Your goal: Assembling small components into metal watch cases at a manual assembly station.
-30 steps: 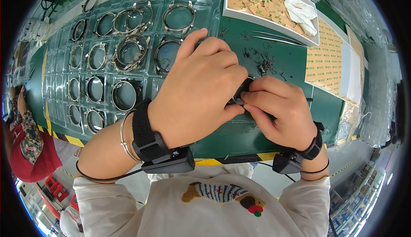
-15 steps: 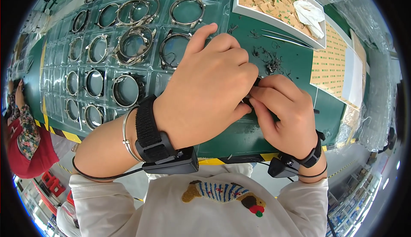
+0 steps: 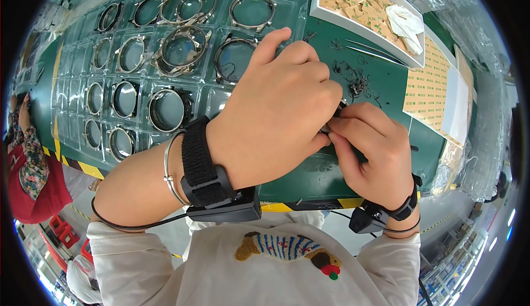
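My left hand (image 3: 281, 107) is closed, back upward, with the little finger raised. Its thumb and fingertips meet those of my right hand (image 3: 375, 148), which pinches at the same spot. Between them shows a sliver of a dark, shiny metal part (image 3: 343, 106), apparently the edge of a watch case; my fingers cover most of it. To the left, a clear plastic tray (image 3: 72, 93) holds several round metal watch cases (image 3: 167, 110) in its pockets. Some of these overlap. One case (image 3: 234, 58) sits just beyond my left hand, with a thin dark strand inside its ring.
Beyond my hands lie black scraps (image 3: 359, 84) and tweezers (image 3: 375, 52). A white box (image 3: 331, 16) holds tan adhesive pieces and a crumpled white cloth (image 3: 404, 25). Printed tan sheets (image 3: 428, 96) lie at right, beside clear plastic wrap (image 3: 488, 129). Another person's arm (image 3: 33, 157) is far left.
The tray, box and scraps sit slightly farther right in the picture. Both hands have shifted a little right and remain together around the small part.
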Action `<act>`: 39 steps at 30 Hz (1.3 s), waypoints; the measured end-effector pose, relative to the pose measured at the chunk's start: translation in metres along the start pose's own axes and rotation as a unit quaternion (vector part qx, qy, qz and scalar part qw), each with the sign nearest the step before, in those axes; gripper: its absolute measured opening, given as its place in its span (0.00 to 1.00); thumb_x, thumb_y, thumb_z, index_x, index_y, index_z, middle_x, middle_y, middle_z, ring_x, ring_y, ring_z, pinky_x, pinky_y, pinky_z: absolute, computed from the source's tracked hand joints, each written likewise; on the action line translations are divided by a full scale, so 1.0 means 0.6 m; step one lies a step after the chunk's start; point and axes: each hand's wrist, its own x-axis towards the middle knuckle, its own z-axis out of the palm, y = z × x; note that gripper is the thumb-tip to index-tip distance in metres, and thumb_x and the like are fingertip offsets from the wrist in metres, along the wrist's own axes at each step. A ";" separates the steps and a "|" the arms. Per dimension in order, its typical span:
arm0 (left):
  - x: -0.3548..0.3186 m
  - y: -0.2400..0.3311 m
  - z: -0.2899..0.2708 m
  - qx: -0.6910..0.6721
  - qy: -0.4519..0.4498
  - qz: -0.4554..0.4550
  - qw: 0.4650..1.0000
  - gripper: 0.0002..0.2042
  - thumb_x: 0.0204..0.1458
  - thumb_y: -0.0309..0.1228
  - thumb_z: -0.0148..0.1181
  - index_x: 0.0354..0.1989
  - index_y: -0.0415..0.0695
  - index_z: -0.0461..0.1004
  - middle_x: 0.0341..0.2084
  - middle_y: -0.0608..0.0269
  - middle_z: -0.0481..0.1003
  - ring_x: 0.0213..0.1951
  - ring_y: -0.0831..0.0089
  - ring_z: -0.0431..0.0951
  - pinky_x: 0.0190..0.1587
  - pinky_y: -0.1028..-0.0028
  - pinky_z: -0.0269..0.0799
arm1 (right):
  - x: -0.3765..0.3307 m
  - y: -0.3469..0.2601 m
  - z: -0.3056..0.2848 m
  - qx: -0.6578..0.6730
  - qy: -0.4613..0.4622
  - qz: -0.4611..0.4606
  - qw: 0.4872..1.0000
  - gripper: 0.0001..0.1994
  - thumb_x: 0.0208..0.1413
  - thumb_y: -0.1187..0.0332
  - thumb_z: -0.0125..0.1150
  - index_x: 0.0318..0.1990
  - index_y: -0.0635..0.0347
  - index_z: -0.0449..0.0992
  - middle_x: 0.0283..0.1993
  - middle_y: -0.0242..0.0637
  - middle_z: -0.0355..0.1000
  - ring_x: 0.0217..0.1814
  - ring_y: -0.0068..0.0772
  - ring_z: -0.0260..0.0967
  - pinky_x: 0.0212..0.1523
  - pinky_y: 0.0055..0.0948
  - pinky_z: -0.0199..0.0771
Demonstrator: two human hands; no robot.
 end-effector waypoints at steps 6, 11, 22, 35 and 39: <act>0.000 0.004 0.000 0.001 -0.003 0.001 1.000 0.18 0.36 0.32 0.77 0.37 0.45 0.80 0.36 0.64 0.76 0.53 0.61 0.74 0.70 0.51 0.54 | 0.002 -0.010 0.007 -0.040 0.030 0.011 0.999 0.08 0.46 0.83 0.66 0.35 0.65 0.80 0.38 0.43 0.75 0.34 0.45 0.76 0.32 0.34 0.76; 0.003 0.002 0.001 0.001 -0.001 0.008 1.000 0.18 0.35 0.32 0.77 0.37 0.45 0.80 0.36 0.64 0.77 0.53 0.61 0.74 0.70 0.51 0.55 | -0.006 -0.003 -0.001 0.009 -0.011 0.018 1.000 0.09 0.46 0.84 0.65 0.36 0.65 0.80 0.38 0.44 0.75 0.34 0.45 0.76 0.33 0.34 0.76; 0.001 0.004 0.000 0.001 -0.004 -0.006 1.000 0.18 0.35 0.32 0.77 0.38 0.44 0.81 0.36 0.63 0.77 0.54 0.60 0.74 0.70 0.52 0.55 | -0.004 -0.009 0.016 -0.036 0.054 0.000 0.998 0.09 0.46 0.84 0.66 0.37 0.65 0.81 0.37 0.43 0.75 0.33 0.45 0.75 0.32 0.35 0.76; 0.004 0.003 0.003 0.010 0.001 -0.004 1.000 0.18 0.36 0.32 0.76 0.38 0.44 0.81 0.35 0.63 0.77 0.54 0.60 0.73 0.70 0.52 0.55 | 0.000 -0.007 0.009 -0.062 0.041 0.000 0.997 0.09 0.46 0.83 0.67 0.36 0.65 0.81 0.37 0.42 0.76 0.32 0.44 0.75 0.31 0.34 0.75; 0.000 0.000 0.001 -0.010 0.003 -0.004 1.000 0.17 0.36 0.31 0.76 0.37 0.44 0.81 0.35 0.63 0.77 0.53 0.60 0.74 0.70 0.52 0.55 | 0.004 -0.006 0.009 -0.057 0.034 -0.023 0.997 0.09 0.46 0.83 0.66 0.36 0.65 0.81 0.37 0.42 0.76 0.32 0.44 0.75 0.31 0.34 0.75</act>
